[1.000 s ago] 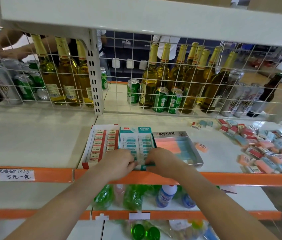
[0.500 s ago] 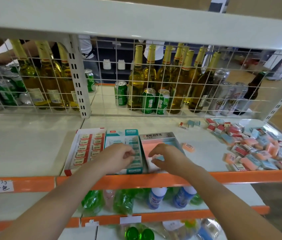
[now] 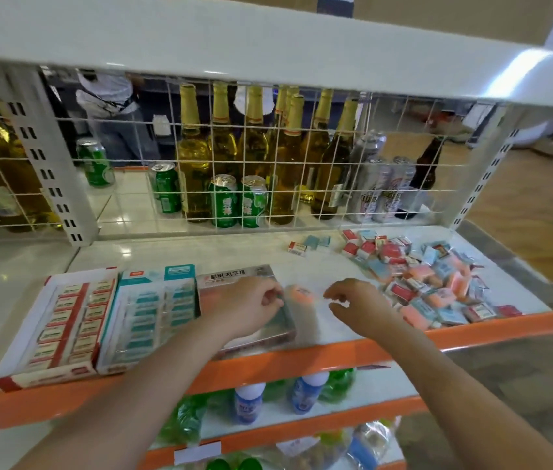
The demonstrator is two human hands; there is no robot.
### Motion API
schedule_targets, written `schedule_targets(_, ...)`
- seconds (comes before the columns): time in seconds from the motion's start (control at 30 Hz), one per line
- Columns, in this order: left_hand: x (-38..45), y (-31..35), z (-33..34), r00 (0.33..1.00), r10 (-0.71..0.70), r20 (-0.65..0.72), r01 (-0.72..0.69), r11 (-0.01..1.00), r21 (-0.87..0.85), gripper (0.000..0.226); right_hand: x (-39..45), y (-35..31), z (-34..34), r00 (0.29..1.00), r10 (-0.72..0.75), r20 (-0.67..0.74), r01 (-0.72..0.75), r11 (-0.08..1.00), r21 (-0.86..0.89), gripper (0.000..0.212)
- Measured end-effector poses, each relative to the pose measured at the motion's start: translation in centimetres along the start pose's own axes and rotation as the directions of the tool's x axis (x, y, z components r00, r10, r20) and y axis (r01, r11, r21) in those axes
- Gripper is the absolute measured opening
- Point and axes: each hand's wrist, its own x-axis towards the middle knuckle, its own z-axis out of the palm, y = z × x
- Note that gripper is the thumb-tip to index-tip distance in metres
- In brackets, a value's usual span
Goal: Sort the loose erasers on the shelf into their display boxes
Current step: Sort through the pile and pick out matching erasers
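Three display boxes stand in a row at the shelf's front: a red-and-white box (image 3: 80, 276) full of erasers, a teal box (image 3: 153, 273) full of erasers, and a grey box (image 3: 226, 277) with pink and blue inside. My left hand (image 3: 246, 308) is over the grey box, its fingertips pinching the box's right rim. One loose pink eraser (image 3: 300, 293) lies just right of that box, between my hands. My right hand (image 3: 358, 301) hovers beside it with loosely curled fingers, holding nothing. A heap of loose erasers (image 3: 434, 283) covers the shelf's right end.
Three stray erasers (image 3: 309, 245) lie near the back. A white wire grid (image 3: 268, 164) closes the shelf's rear, with beer bottles and cans behind it. The orange shelf lip (image 3: 336, 359) runs along the front; drink bottles (image 3: 246, 405) stand on the shelf below.
My left hand moved right from the teal box to the grey box. My right hand left the grey box and moved right, towards the pink eraser and the heap. The view shifted right.
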Motion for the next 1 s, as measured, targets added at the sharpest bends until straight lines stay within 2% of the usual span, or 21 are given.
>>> schedule_targets(0.1, 2.2, 1.4, 1.7, 1.0, 0.005, -0.03, -0.006, 0.999, -0.048, 0.026, 0.1, 2.7, -0.8, 0.998, 0.065, -0.005, -0.065, 0.998, 0.001, 0.031)
schedule_targets(0.2, 4.3, 2.0, 3.0, 0.999, 0.001, -0.038, 0.0, 0.999, 0.042, 0.037, 0.0, 4.9, -1.8, 0.991, 0.132, 0.01, -0.131, 0.991, -0.028, 0.037)
schedule_targets(0.3, 6.1, 2.6, 3.9, 0.999, -0.013, 0.034, 0.009, 0.991, 0.135, 0.044, 0.0, 6.6, -2.2, 0.984, 0.168, 0.054, -0.166, 0.985, -0.051, 0.04)
schedule_targets(0.43, 7.6, 2.7, 4.8, 0.989, -0.044, 0.143, 0.003, 0.963, 0.271, 0.037, 0.3, 8.4, -2.0, 0.98, 0.177, 0.089, -0.171, 0.983, -0.069, 0.04)
schedule_targets(0.63, 9.0, 2.0, 5.2, 0.988, -0.103, 0.112, 0.056, 0.929, 0.367, 0.018, 0.7, 9.4, -1.8, 0.985, 0.134, 0.108, -0.131, 0.991, -0.032, 0.035)
schedule_targets(0.87, 9.2, 2.9, 6.3, 0.993, -0.113, 0.031, 0.101, 0.959, 0.266, 0.027, 2.1, 8.9, -0.9, 0.996, 0.076, 0.048, -0.078, 0.996, 0.046, 0.027)
schedule_targets(1.0, 9.6, 3.1, 6.8, 0.987, -0.161, 0.011, 0.156, 0.967, 0.202, 0.028, 3.0, 8.8, -0.8, 0.995, 0.067, 0.072, -0.072, 0.996, 0.057, 0.016)
